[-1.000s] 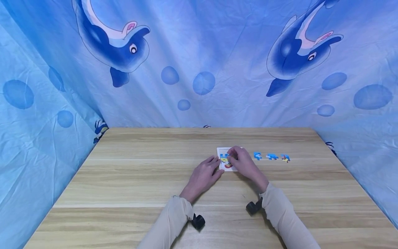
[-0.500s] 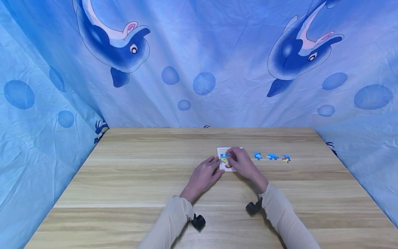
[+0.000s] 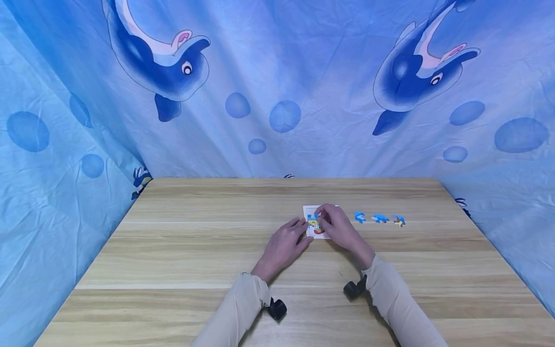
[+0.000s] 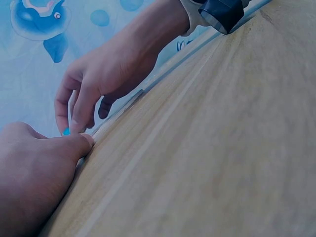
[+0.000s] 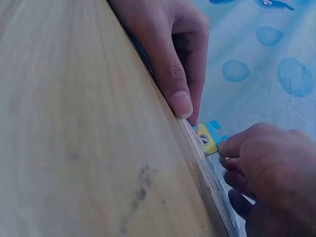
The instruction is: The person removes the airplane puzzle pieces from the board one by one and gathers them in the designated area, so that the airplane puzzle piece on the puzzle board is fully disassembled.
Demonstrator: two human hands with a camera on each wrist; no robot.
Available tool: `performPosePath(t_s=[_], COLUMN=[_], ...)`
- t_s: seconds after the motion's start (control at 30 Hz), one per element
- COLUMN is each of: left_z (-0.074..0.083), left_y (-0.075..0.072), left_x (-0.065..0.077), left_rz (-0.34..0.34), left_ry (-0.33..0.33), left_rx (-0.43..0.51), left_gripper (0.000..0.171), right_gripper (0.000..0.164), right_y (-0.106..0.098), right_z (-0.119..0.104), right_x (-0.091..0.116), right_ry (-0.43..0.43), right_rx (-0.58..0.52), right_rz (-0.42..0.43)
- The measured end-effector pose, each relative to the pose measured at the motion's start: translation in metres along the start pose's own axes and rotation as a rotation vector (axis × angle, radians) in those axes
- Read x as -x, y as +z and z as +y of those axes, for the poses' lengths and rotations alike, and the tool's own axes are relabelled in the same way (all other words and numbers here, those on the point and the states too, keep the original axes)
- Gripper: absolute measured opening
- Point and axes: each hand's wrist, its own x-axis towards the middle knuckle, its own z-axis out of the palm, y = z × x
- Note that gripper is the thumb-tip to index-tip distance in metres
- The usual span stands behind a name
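A small white-framed jigsaw board (image 3: 309, 208) lies on the table, with blue, yellow and red puzzle pieces in it. My left hand (image 3: 284, 242) rests at its left edge, fingers fairly straight and the thumb near the front corner. My right hand (image 3: 341, 228) is over the board's right half, hiding that part. Thumb and index finger pinch a puzzle piece (image 5: 210, 138), blue and yellow, which looks tilted in the right wrist view. In the left wrist view, a bit of blue shows at the right hand's (image 4: 113, 69) fingertips.
Right of the board lie three loose pieces in a row: a blue one (image 3: 359, 217), another blue one (image 3: 379, 218) and a blue, red and yellow one (image 3: 399, 220). The wooden table (image 3: 195, 231) meets a blue dolphin-print curtain (image 3: 329, 96) behind.
The right hand's fingers shift very slightly over the board. The left hand and the loose pieces stay in place.
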Motion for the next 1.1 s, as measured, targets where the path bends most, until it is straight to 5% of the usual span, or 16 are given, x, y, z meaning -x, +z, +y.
performPosePath(t_s=[0.67, 1.1], left_z=[0.0003, 0.0016], left_y=[0.0015, 0.0003], left_x=[0.0002, 0.0004], left_rz=[0.018, -0.01], left_ry=[0.01, -0.013], left_rx=[-0.007, 0.003], left_gripper=[0.046, 0.047], right_gripper=[0.014, 0.013], right_y=[-0.0069, -0.002], right_z=[-0.0019, -0.0011], right_x=[0.0062, 0.004], right_ry=[0.043, 0.051], right_rx=[-0.167, -0.161], right_rz=[0.03, -0.01])
